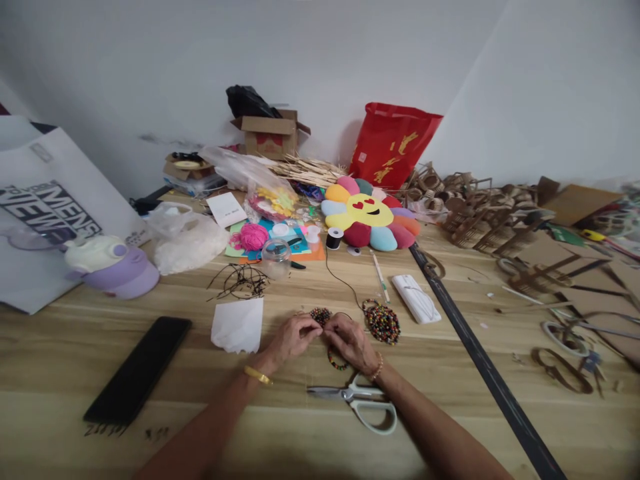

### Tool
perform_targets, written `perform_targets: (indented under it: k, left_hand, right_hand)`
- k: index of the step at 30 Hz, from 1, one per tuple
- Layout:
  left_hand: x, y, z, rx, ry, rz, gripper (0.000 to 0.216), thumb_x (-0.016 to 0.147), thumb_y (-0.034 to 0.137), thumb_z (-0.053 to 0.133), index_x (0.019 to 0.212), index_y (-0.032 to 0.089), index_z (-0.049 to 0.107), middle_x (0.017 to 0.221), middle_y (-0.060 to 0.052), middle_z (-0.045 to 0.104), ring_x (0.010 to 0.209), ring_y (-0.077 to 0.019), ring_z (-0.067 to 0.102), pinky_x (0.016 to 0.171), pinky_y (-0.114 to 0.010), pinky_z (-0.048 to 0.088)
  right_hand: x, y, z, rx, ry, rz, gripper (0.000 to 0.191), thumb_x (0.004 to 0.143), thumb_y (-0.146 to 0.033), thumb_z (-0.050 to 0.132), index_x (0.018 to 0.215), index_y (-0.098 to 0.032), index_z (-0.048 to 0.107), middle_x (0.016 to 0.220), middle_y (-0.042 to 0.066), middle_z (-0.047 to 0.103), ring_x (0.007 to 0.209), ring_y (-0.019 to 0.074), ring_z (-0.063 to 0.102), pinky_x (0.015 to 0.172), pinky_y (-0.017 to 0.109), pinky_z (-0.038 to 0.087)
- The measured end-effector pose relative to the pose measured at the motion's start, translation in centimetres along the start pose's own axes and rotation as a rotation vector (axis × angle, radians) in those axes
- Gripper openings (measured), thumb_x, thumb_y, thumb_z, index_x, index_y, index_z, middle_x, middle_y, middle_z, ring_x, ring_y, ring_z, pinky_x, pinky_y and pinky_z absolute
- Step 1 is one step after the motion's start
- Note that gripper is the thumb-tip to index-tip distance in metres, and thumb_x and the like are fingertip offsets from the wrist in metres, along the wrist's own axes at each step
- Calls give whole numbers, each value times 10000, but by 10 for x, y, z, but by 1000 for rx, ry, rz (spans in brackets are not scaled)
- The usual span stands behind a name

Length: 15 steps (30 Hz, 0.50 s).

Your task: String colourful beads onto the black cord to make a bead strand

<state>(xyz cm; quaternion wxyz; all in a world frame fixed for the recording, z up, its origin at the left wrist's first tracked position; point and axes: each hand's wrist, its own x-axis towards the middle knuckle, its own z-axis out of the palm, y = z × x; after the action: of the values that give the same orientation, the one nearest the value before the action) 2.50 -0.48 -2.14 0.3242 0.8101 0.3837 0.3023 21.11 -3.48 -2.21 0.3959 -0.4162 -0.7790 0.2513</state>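
- One left hand [296, 335], fingertips narrowed to a pinch, close against the right hand [351, 340]; too small to tell what sits between.
- Right hand likewise narrow, thumb and forefinger together; cannot make out anything gripped there.
- Bunch of beads [320, 314] just beyond the fingertips, partly hidden, contact unclear.
- Small bead loop [337, 363] on the table [280, 427], one end hidden by the right hand.
- Coil of colored beads [386, 325] on the table, just beyond the right hand and to its right.
- Black cord [345, 283], running from a spool [335, 239] toward the coil.
- Scissors [345, 394] nearer than both hands, blades pointing left, one handle beside the right wrist.
- Torn white paper [238, 325] left of the left hand, dark string tangle [241, 281] just past it.
- Farther back: clear jar [276, 259], pink yarn [253, 237], flower cushion [370, 213].
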Motion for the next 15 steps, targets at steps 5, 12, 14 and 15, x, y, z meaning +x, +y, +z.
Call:
perform_targets:
  k: [5,12,14,15]
  left_hand:
    - [-2,5,-4,-33,23,-12,156,835,211,560,767,155,689,768,-52,693,740,-168,602,743,-270,446]
    - [-1,9,-8,-125,60,-40,183,831,243,551,743,152,683,738,-39,692,718,-162,595,700,-251,433]
    - [-1,11,-9,-148,60,-30,185,829,246,550,734,157,680,729,-32,691,711,-159,592,698,-247,434]
    - [-1,13,-10,-157,65,-28,184,828,246,550,730,158,679,727,-30,690,709,-157,591,700,-246,434]
  right_hand:
    - [0,-1,-3,90,26,116,244,923,-365,481,839,-166,596,779,45,617,709,156,563,652,258,453]
    - [0,-3,-10,166,35,194,359,958,-421,387,881,-159,621,786,39,622,734,161,573,677,256,448]
    - [0,-5,-11,177,-4,180,361,963,-417,378,931,-160,629,849,52,640,791,171,588,728,270,452]
    - [0,-5,-12,183,-16,174,363,966,-413,369,949,-161,629,870,56,644,812,174,592,748,275,451]
